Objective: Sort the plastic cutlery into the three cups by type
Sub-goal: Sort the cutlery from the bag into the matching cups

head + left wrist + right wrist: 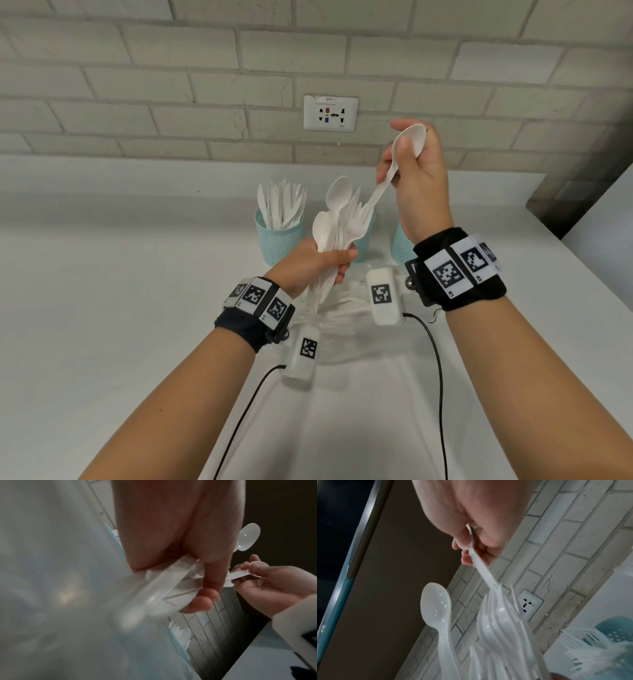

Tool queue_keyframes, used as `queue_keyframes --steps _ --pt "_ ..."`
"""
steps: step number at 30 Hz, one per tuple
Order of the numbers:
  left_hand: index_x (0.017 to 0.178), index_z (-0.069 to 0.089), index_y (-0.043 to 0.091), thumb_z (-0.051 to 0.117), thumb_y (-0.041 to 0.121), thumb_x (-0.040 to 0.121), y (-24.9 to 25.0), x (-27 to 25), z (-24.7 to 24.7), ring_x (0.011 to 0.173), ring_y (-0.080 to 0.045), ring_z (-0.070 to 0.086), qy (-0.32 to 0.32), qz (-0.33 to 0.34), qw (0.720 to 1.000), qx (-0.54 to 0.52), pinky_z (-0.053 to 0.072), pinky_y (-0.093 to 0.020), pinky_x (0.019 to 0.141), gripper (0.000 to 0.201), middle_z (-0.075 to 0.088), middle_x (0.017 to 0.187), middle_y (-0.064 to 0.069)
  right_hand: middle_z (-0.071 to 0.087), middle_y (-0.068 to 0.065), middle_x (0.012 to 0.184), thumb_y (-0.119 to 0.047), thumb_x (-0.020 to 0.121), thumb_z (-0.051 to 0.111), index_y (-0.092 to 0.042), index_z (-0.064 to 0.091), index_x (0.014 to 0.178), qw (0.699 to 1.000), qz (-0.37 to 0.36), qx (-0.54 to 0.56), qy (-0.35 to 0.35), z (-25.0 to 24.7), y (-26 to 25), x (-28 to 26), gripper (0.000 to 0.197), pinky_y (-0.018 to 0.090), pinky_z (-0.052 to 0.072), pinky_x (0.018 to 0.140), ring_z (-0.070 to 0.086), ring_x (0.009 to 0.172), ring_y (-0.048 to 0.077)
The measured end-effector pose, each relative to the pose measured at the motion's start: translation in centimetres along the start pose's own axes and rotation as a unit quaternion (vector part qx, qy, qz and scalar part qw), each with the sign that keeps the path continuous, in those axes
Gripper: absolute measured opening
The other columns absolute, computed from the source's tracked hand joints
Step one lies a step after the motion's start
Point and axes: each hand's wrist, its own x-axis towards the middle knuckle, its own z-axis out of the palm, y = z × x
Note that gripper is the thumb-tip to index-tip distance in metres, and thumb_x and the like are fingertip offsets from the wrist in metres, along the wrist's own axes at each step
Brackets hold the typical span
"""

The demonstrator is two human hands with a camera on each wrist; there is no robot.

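From the left of the head view I see the knife cup (279, 236), a teal mesh cup already packed with white knives, so that type looks largely done. Just right of it my left hand (310, 265) is clenched round a mixed bundle (337, 219) of spoons and forks at frame centre, hiding most of the middle cup (366, 240); I cannot tell what that one holds. Further right my right hand (416, 171) pinches a single spoon (399, 156), bowl up, pulling it clear of the bundle. The right cup (401, 245) is mostly hidden by my wrist. I judge roughly a third sorted. The wall socket (330, 113) carries small print, too blurred to read
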Motion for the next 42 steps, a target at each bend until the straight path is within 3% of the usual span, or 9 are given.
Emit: queue_keyframes --steps 4,7,9,13,17,22,28,38,42 --pt "0.085 0.06 0.012 0.063 0.012 0.089 -0.2 0.2 -0.1 0.057 -0.018 0.048 0.024 -0.004 1.0 0.002 0.046 -0.027 0.062 0.005 0.052 0.066 -0.003 0.054 0.001 0.079 -0.016 0.1 0.038 -0.025 0.056 0.102 0.999 -0.037 0.02 0.033 -0.4 -0.5 0.2 0.021 0.029 0.05 0.066 0.055 0.063 0.018" --pt "0.083 0.06 0.012 0.061 0.01 0.09 -0.4 0.5 -0.2 0.055 -0.018 0.048 0.05 -0.008 0.999 0.002 0.045 -0.026 0.061 0.007 0.052 0.064 -0.002 0.053 -0.008 0.079 -0.019 0.099 0.04 -0.025 0.057 0.105 0.997 -0.068 -0.044 0.016 -0.6 -0.8 0.1 0.019 0.021 0.044 0.07 0.051 0.066 0.008" --pt "0.083 0.06 0.012 0.061 0.009 0.09 -0.4 0.7 -0.1 0.055 -0.018 0.047 0.056 -0.008 0.998 0.0 0.044 -0.025 0.062 0.007 0.051 0.064 -0.003 0.056 -0.015 0.087 -0.026 0.096 0.05 -0.026 0.058 0.109 0.993 -0.029 -0.111 -0.041 -0.1 -0.4 -0.4 0.015 0.015 0.042 0.075 0.052 0.075 -0.002" --pt "0.083 0.059 0.01 0.063 0.01 0.089 -0.3 0.8 0.7 0.053 -0.017 0.046 0.056 -0.014 0.998 0.032 0.043 -0.024 0.06 0.006 0.051 0.063 -0.005 0.052 -0.011 0.07 -0.028 0.075 0.077 -0.021 0.064 0.098 0.974 0.085 -0.162 -0.131 1.2 1.3 -2.4 0.027 0.011 0.04 0.06 0.047 0.06 -0.002" --pt "0.082 0.061 0.011 0.068 0.016 0.085 -0.6 0.7 0.8 0.054 -0.016 0.047 0.06 -0.028 0.997 0.046 0.043 -0.024 0.06 0.009 0.052 0.065 -0.004 0.06 -0.005 0.073 -0.015 0.079 0.073 -0.017 0.059 0.077 0.983 0.089 -0.137 -0.081 1.2 1.7 -2.4 0.014 0.014 0.046 0.062 0.054 0.067 0.005" --pt "0.082 0.06 0.011 0.067 0.017 0.087 -1.2 1.0 0.5 0.054 -0.015 0.045 0.074 -0.029 0.996 0.028 0.043 -0.026 0.059 0.011 0.05 0.063 -0.001 0.065 -0.007 0.066 -0.013 0.092 0.055 -0.02 0.054 0.082 0.994 0.104 -0.04 -0.001 -0.4 1.7 -0.6 0.012 0.018 0.039 0.058 0.052 0.061 0.007" --pt "0.094 0.056 0.008 0.062 0.02 0.092 -0.8 0.9 0.7 0.054 -0.014 0.044 0.064 -0.011 0.998 0.013 0.043 -0.024 0.058 0.013 0.047 0.064 -0.001 0.048 -0.004 0.059 -0.017 0.098 0.042 -0.018 0.055 0.089 0.994 0.056 0.064 0.075 -5.4 0.3 3.6 0.017 0.027 0.047 0.063 0.05 0.056 0.012" --pt "0.1 0.058 0.008 0.057 0.019 0.095 -0.1 0.8 0.7 0.057 -0.015 0.055 0.048 -0.02 0.997 -0.057 0.047 -0.033 0.067 0.012 0.051 0.065 -0.002 0.048 -0.005 0.075 -0.016 0.095 0.048 -0.027 0.055 0.083 0.974 0.137 -0.144 0.11 -10.2 8.0 5.2 0.018 0.031 0.052 0.072 0.046 0.06 0.008" --pt "0.103 0.059 0.01 0.054 0.018 0.095 0.4 0.6 0.5 0.06 -0.014 0.06 0.044 -0.013 0.997 -0.057 0.05 -0.026 0.064 0.012 0.054 0.068 -0.002 0.053 -0.001 0.071 -0.012 0.091 0.057 -0.019 0.055 0.096 0.963 0.181 -0.185 0.082 -10.4 11.2 3.4 0.009 0.025 0.048 0.067 0.053 0.06 0.01"
